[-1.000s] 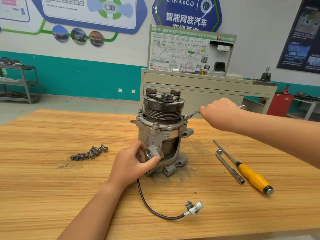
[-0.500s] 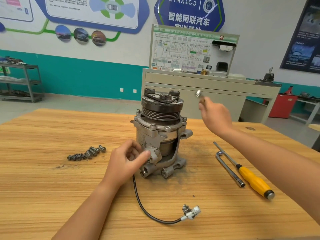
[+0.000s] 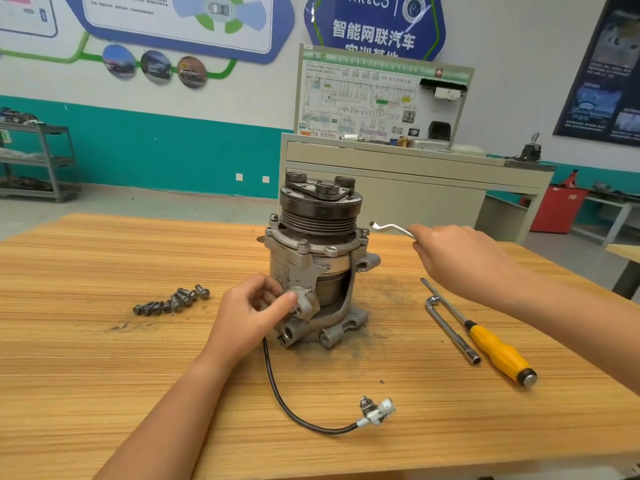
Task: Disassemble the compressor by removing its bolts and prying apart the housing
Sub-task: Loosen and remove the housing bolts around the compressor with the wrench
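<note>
One compressor (image 3: 311,271) stands at the middle of the counter (image 3: 104,375). About eight loose bolts (image 3: 173,301) lie in a row toward the left edge; they overlap, so the exact number cannot be told. Three seated bolts (image 3: 303,244) are visible in the compressor flange. Tools total three: one flat wrench (image 3: 391,228), one socket wrench (image 3: 450,327) and one screwdriver (image 3: 498,351), the last two toward the right edge. One cable (image 3: 277,393) with one plug (image 3: 377,412) lies toward the near edge. Hands total two: left hand (image 3: 249,313), right hand (image 3: 457,258).
</note>
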`<action>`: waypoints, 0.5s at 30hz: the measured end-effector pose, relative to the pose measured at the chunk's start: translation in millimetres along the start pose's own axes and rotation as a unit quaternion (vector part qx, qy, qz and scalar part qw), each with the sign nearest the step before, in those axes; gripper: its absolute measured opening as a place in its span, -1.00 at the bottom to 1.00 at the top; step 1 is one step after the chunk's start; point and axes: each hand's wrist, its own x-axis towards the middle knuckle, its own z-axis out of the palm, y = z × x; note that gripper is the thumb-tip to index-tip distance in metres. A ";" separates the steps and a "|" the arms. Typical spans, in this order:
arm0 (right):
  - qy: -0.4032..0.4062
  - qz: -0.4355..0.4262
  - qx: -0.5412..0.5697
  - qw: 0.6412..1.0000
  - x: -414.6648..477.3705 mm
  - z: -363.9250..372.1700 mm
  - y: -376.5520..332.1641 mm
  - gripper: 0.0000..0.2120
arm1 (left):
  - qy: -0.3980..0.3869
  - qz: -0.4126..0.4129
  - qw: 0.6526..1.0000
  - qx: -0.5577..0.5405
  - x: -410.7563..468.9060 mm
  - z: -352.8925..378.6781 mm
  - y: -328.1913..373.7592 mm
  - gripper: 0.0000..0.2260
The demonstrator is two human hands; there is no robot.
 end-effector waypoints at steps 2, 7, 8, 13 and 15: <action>-0.008 -0.015 -0.030 0.999 2.8 -3.6 -4.1 -0.82 | 0.000 -0.001 1.000 0.000 0.0 -0.2 0.3 -0.89; -0.040 -0.057 -0.133 0.989 5.5 -20.9 -17.8 -0.73 | 0.002 -0.004 1.000 0.002 0.1 0.2 -0.3 -0.89; -0.052 -0.066 -0.157 0.984 4.9 -26.2 -21.6 -0.74 | 0.002 -0.005 1.000 0.001 0.0 0.2 -0.2 -0.89; -0.091 -0.103 -0.226 0.964 8.5 -40.1 -36.5 -0.78 | 0.002 -0.007 1.000 0.003 0.1 -0.4 0.4 -0.89; -0.085 -0.094 -0.209 0.970 16.3 -39.1 -28.6 -0.79 | 0.002 -0.010 1.000 0.001 0.4 -0.4 0.5 -0.88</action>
